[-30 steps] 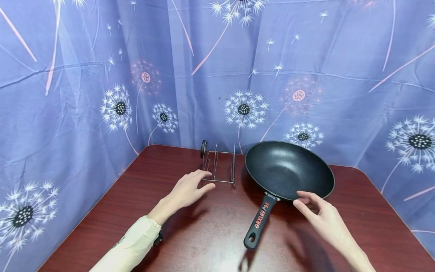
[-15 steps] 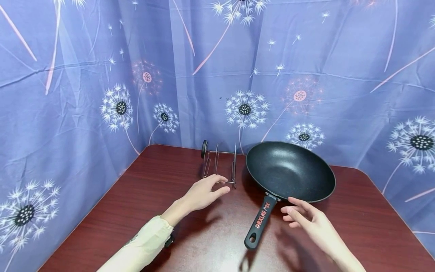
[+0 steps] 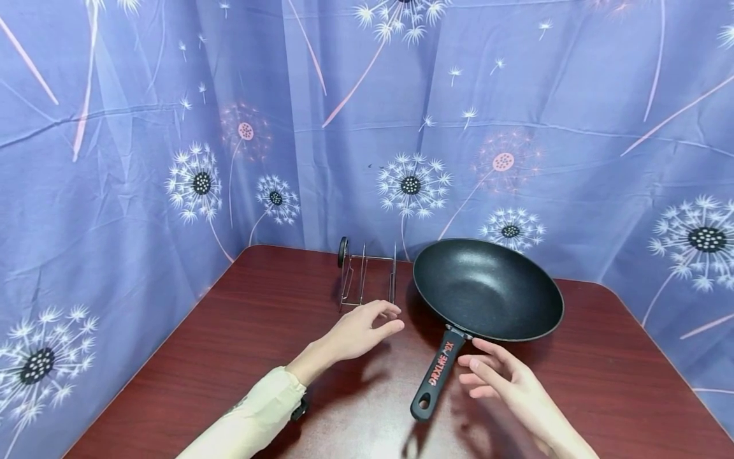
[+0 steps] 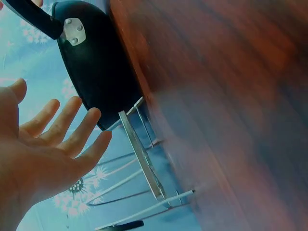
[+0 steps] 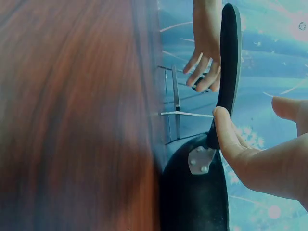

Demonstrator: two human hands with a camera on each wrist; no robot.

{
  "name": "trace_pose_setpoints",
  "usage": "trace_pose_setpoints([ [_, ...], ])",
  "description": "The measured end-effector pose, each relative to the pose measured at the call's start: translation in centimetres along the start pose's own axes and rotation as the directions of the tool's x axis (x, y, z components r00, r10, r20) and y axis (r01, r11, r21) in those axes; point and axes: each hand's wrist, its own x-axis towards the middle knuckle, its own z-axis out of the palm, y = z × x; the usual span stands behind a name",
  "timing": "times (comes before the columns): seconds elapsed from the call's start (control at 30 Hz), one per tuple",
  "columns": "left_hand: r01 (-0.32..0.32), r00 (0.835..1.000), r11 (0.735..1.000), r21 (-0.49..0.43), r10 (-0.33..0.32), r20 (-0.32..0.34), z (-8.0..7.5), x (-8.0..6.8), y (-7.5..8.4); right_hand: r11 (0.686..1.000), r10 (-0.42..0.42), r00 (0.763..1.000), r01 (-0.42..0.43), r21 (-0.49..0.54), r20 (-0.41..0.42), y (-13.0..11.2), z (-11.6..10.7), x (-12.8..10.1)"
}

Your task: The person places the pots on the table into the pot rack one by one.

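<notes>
Black frying pan (image 3: 487, 287) sits on the dark red wood surface (image 3: 241, 357), right of centre, bowl toward the far edge, handle (image 3: 437, 373) pointing near and slightly left. Red lettering on the handle, hang hole at its near end.

Right hand (image 3: 504, 379): fingers spread and loosely bent, holding nothing. Fingertips (image 3: 467, 363) are just right of the handle; in the right wrist view one fingertip (image 5: 222, 120) looks like it's against the handle, but the angle is poor, so contact unclear.

Left hand (image 3: 361, 331): relaxed open, fingers slightly curved, empty. It hovers just near of the wire rack (image 3: 367, 277), apart from it as far as the left wrist view shows: palm (image 4: 33, 159) up, rack wires just beyond the fingertips. Cream sleeve (image 3: 252, 421) on that arm.

Rack stands upright just left of the pan, at the far side of the surface. Blue dandelion-print curtain (image 3: 115, 159) hangs behind and to both sides.
</notes>
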Motion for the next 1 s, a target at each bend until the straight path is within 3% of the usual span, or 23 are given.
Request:
trace_pose_setpoints([
  [0.27, -0.007, 0.999, 0.992, -0.128, 0.011, 0.034, 0.8, 0.7, 0.8, 0.99, 0.036, 0.996, -0.047, 0.13, 0.085, 0.5, 0.7, -0.1],
  [0.47, 0.012, 0.999, 0.967, -0.254, -0.001, 0.046, 1.8, 1.2, 1.2, 0.972, 0.034, 0.99, -0.065, 0.224, 0.14, 0.9, 1.4, -0.4],
  [0.8, 0.034, 0.997, 0.953, -0.301, -0.013, 0.071, 3.1, 2.1, 2.2, 0.937, 0.114, 0.975, -0.17, 0.306, 0.193, 0.7, 2.6, -0.6],
  [1.0, 0.036, 0.997, 0.946, -0.321, -0.011, 0.08, 3.7, 2.5, 2.6, 0.919, 0.103, 0.965, -0.185, 0.349, 0.241, 0.8, 3.1, -0.6],
])
